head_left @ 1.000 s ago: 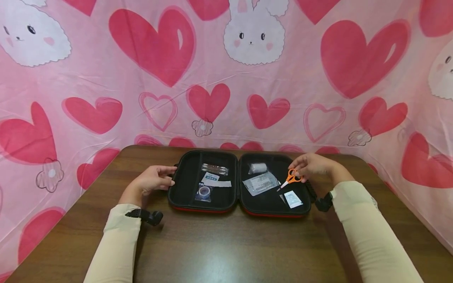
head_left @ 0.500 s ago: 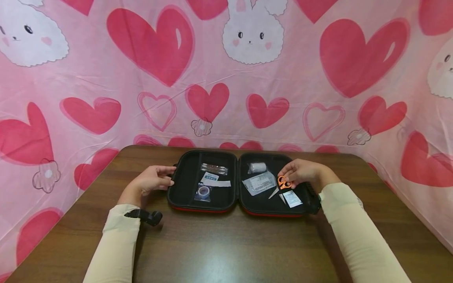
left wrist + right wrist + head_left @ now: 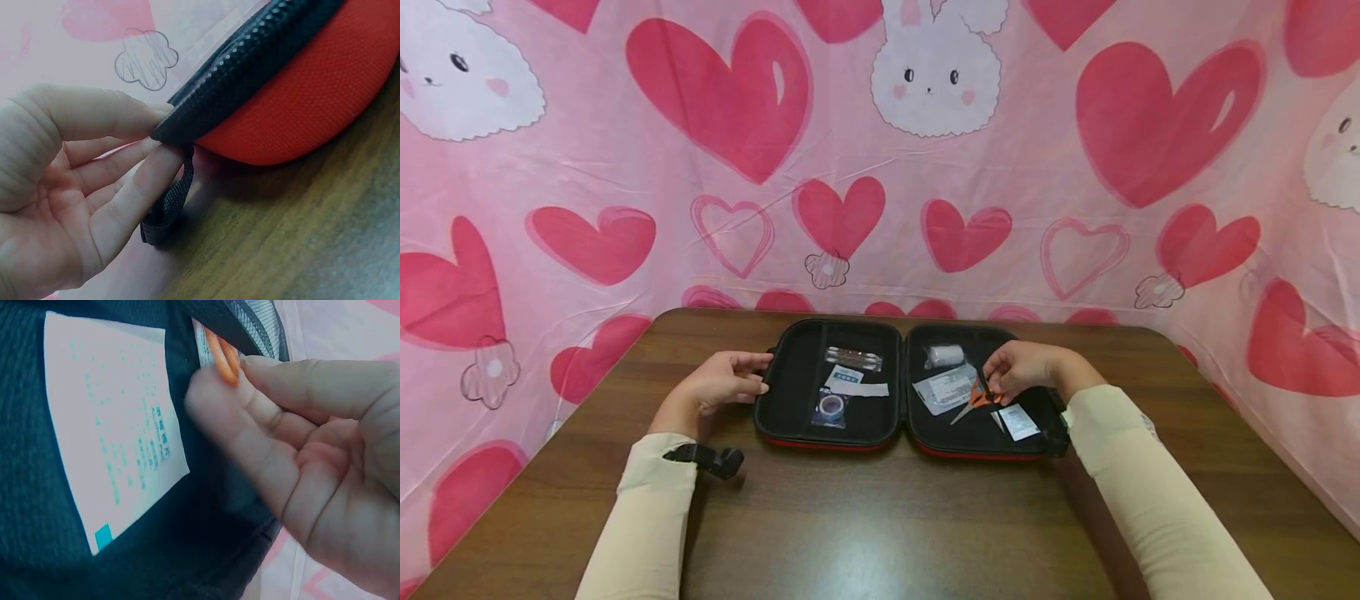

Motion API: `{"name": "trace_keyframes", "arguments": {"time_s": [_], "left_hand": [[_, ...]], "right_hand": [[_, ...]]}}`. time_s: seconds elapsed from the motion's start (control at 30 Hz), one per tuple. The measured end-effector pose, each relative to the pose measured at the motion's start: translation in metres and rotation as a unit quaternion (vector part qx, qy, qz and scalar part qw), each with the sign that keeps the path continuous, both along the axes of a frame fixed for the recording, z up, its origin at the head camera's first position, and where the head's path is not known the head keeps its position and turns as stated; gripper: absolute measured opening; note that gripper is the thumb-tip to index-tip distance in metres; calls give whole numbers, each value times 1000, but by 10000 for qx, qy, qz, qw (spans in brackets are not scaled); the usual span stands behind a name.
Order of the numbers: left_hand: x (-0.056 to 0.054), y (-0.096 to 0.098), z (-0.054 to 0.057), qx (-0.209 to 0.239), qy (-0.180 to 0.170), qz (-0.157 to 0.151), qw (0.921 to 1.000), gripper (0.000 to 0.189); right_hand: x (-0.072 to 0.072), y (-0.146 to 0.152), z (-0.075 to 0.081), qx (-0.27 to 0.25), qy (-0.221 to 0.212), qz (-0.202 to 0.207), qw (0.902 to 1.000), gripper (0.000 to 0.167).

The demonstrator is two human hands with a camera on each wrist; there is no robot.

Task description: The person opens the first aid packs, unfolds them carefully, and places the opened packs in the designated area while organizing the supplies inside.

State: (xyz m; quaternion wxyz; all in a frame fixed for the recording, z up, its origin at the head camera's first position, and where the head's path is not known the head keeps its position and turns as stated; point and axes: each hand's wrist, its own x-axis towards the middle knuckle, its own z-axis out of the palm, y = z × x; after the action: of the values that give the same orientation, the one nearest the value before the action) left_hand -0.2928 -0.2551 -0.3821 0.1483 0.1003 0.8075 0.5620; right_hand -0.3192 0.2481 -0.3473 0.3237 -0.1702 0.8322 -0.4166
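An open black-lined case (image 3: 786,429) with a red outer shell lies on the table. At its left edge my left hand (image 3: 718,382) pinches the zipped rim (image 3: 219,87), a black strap loop (image 3: 165,215) hanging by the fingers. Over the right half, my right hand (image 3: 1026,371) pinches the orange handles (image 3: 222,356) of a pair of scissors (image 3: 966,404) between thumb and finger. The blades point toward the case's middle and front. A mesh pocket's dark edge (image 3: 240,331) runs beside the thumb and partly covers the handles. A white printed packet (image 3: 112,419) lies close to those fingers.
Also in the right half are a wrapped bandage roll (image 3: 945,357) and a silvery packet (image 3: 942,390). The left half holds wrapped swabs (image 3: 853,359), a small packet (image 3: 847,375), a white strip (image 3: 865,389) and bagged tape (image 3: 831,407). A pink curtain (image 3: 910,242) hangs behind the table.
My right hand has moved left and slightly down with the scissors, bringing them lower in the case, against the mesh pocket's edge. The left hand stays at the rim.
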Motion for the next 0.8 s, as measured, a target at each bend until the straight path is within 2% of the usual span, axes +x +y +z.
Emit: {"name": "trace_keyframes", "arguments": {"time_s": [0.13,0.27,0.4,0.5,0.57,0.67,0.8], "left_hand": [[0,0,1,5,-1,2,10000,63],[1,1,1,6,-4,14,10000,63],[0,1,1,0,-11,32,10000,63],[0,0,2,-8,-20,50,10000,63],[1,1,2,-8,-21,51,10000,63],[1,1,2,5,-22,34,10000,63],[0,0,2,9,-42,-3,10000,63]], "right_hand": [[-1,0,0,-13,-153,26,9999,30],[-3,1,-2,-398,-539,-23,9978,29],[-4,3,-2,-764,-859,87,9933,35],[-4,5,-1,-828,-958,199,9918,40],[-3,6,0,-656,-839,203,9941,42],[-1,8,6,-161,-342,225,9990,42],[3,10,17,534,295,257,9978,35]]}}
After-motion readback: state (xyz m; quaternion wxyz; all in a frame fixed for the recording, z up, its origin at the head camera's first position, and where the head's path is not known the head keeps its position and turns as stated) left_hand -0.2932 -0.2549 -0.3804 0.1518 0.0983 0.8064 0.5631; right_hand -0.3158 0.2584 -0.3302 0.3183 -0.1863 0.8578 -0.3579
